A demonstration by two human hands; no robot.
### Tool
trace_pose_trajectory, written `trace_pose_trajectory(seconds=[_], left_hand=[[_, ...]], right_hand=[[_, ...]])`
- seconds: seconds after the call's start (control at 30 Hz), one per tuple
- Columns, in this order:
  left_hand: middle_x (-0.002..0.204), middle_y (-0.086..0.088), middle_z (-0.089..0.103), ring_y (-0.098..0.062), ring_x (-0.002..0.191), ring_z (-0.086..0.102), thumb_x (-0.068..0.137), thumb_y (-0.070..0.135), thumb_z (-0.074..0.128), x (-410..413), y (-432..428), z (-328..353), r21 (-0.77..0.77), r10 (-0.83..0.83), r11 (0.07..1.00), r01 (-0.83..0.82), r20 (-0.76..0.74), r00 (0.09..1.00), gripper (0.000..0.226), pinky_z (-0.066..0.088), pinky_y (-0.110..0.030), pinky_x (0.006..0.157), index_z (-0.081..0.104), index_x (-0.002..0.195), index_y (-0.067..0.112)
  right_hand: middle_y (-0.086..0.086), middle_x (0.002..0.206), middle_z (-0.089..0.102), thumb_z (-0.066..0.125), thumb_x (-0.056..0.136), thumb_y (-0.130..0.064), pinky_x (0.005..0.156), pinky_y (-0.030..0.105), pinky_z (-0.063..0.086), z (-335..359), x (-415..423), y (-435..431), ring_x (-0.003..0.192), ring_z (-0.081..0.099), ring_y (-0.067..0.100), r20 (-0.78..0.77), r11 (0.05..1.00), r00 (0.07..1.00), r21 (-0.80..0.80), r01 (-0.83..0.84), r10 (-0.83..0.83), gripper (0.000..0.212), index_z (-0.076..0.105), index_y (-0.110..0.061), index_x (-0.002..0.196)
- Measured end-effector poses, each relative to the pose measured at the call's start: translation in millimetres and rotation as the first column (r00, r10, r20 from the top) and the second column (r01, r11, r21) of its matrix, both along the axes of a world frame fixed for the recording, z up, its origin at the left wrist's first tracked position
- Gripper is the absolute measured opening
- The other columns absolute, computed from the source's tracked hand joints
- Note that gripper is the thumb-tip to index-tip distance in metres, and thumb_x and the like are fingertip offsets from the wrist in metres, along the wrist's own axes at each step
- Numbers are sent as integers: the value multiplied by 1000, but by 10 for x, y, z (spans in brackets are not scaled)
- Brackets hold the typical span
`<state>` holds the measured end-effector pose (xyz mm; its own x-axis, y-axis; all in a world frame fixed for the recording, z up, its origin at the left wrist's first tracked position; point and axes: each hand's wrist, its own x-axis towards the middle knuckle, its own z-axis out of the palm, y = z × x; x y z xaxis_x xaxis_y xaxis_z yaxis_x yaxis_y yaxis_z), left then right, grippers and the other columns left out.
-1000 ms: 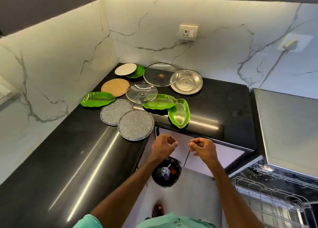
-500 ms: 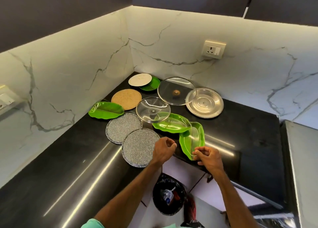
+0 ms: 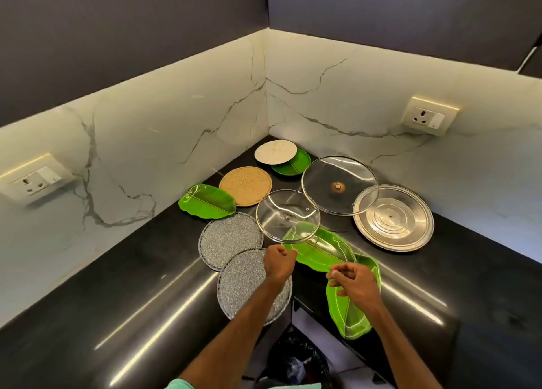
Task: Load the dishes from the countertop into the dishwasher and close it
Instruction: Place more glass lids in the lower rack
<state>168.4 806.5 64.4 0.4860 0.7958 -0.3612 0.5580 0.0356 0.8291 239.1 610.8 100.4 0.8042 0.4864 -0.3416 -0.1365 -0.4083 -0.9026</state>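
Dishes lie in the corner of the black countertop. One green leaf dish sits under a small glass lid; a second leaf dish hangs over the counter's inner edge. My left hand is closed in a fist at the left tip of the first leaf dish, above a silver glitter plate; I cannot tell if it touches the dish. My right hand, its fingers loosely curled and apart, hovers over the second leaf dish. The dishwasher is out of view.
Further back are a third leaf dish, another glitter plate, a tan round mat, a white plate on a green plate, a large glass lid and a steel plate. A black-bagged bin stands below.
The view has swung left and down, away from the dishwasher. Both hands have moved forward from in front of the counter edge to the near green leaf dishes.
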Motion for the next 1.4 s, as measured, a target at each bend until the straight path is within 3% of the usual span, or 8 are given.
trace_pose_trajectory(seconds=[0.13,0.23,0.47,0.8,0.97,1.17,1.3,1.4], left_hand=[[109,-12,66,-27,100,66,78,30,84,237,394,-44,-219,183,960,-172,29,983,56,56,-30,79,59,118,0],[117,-13,66,-30,106,65,81,28,83,396,681,-135,-418,206,890,-179,18,978,62,57,-37,90,55,126,-4],[83,-17,72,-16,57,62,93,5,65,616,1024,-252,-567,143,818,-99,35,989,11,51,-21,45,68,96,-5],[94,-15,77,-13,68,61,84,11,72,179,1123,46,-561,178,826,-60,158,971,20,45,-20,55,75,99,-1],[92,-11,74,-14,73,60,82,15,76,2,1132,327,-603,266,794,-74,236,935,25,44,-22,59,75,102,0],[120,-11,73,-6,68,63,101,19,53,-379,1065,523,-695,321,719,19,355,878,31,51,-16,53,66,123,2],[124,-13,71,-7,73,63,100,20,53,-504,1040,578,-637,264,770,34,367,892,34,49,-20,59,63,127,1],[125,-13,70,-9,78,64,99,22,55,-534,1020,590,-625,246,779,48,374,894,36,50,-22,63,62,128,1]], right_hand=[[2,83,79,66,95,-8,67,41,61,56,151,184,76,76,24,2,998,998,17,65,-65,8,73,-12,97],[4,84,79,65,95,-6,67,42,61,47,172,243,75,76,25,-5,993,994,30,113,-113,10,73,-11,98],[6,88,79,62,97,-4,63,38,60,-84,323,268,77,75,28,-73,990,987,-5,141,-141,11,72,-7,101],[29,107,71,70,92,-10,64,32,57,-361,1287,803,80,65,25,-299,920,878,-3,391,-374,27,67,9,110],[31,126,57,85,78,-39,82,43,60,-695,1902,1130,109,65,41,-566,813,697,76,577,-441,87,41,-1,144],[23,125,66,60,99,-13,47,24,55,-904,2263,1310,80,69,23,-687,749,577,71,658,-442,22,57,-1,116],[18,100,72,61,89,2,55,20,51,-749,2173,1362,69,70,16,-627,783,660,126,610,-413,39,61,4,128],[27,109,71,65,86,3,51,19,51,-579,2030,1327,56,68,13,-627,732,638,154,664,-447,17,68,2,102]])
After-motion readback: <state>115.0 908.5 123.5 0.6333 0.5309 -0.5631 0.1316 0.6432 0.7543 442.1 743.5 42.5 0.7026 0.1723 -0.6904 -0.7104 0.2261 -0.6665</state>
